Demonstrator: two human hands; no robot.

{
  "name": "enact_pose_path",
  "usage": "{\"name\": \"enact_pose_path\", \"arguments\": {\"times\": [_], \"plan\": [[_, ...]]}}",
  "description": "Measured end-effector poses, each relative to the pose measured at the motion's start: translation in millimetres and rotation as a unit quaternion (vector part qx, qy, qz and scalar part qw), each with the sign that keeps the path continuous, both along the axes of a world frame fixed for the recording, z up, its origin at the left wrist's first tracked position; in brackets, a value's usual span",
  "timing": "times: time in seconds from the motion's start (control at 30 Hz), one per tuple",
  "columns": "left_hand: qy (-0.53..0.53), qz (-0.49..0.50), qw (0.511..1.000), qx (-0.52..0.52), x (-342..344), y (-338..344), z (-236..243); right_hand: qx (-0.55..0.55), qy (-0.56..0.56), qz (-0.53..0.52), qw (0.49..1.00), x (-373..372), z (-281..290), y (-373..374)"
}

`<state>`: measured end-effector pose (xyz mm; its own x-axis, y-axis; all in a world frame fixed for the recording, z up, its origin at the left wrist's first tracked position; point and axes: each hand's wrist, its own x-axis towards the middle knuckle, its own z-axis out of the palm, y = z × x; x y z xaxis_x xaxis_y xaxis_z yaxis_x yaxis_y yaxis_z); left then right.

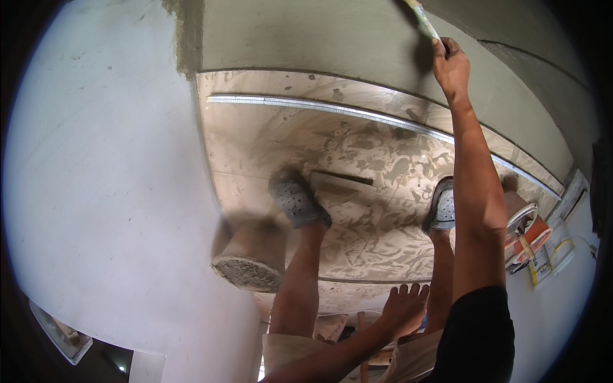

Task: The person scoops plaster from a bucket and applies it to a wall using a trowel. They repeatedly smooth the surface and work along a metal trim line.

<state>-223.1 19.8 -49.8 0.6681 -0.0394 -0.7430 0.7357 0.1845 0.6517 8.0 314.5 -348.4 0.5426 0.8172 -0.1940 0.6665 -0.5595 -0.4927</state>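
My right hand [451, 67] is raised high at the upper right. Its fingers close round the pale, stained handle of what looks like a paintbrush [426, 23], held against the grey coated wall [306, 35]. The brush's far end runs out of the picture at the top. Low in the middle, my left hand [405, 309] is near my thigh, with its fingers stretched and a little apart. Nothing shows in it.
A long metal straightedge [332, 108] lies on the smeared tile floor [255, 137], before the wall. A flat rectangular piece [341, 184] lies between my clogs. Grey mortar fills a bucket [248, 271] at left; an orange container [536, 235] and yellow packet [540, 265] are right.
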Motion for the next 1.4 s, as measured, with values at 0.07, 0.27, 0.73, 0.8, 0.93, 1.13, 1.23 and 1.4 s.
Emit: {"name": "enact_pose_path", "arguments": {"times": [0.07, 0.27, 0.73, 0.8, 0.93, 1.13, 1.23, 1.4], "plan": [[0.001, -0.012, 1.0, 0.002, 0, 0, 0, 0.006, 0.0, -0.005, 1.0, 8, 1, -6], [0.002, -0.04, 0.999, -0.003, 3, -6, -2, -0.015, -0.021, -0.012, 1.0, 38, 1, -23], [0.033, -0.094, 0.995, 0.0, 13, -37, -11, -0.031, -0.046, -0.019, 0.998, 106, -8, -65], [0.032, -0.1, 0.994, -0.002, 14, -41, -12, -0.01, -0.03, -0.033, 0.999, 116, -9, -71], [0.035, -0.106, 0.994, 0.0, 14, -50, -16, -0.054, -0.047, -0.034, 0.997, 132, -9, -78], [0.036, -0.081, 0.996, 0.03, 14, -60, -20, -0.022, -0.04, -0.06, 0.997, 151, -9, -88], [0.043, -0.114, 0.992, 0.017, 15, -60, -24, -0.043, -0.05, -0.046, 0.997, 160, -9, -94], [0.049, -0.138, 0.989, 0.012, 17, -62, -28, -0.02, -0.027, -0.058, 0.998, 169, -5, -103]]}}
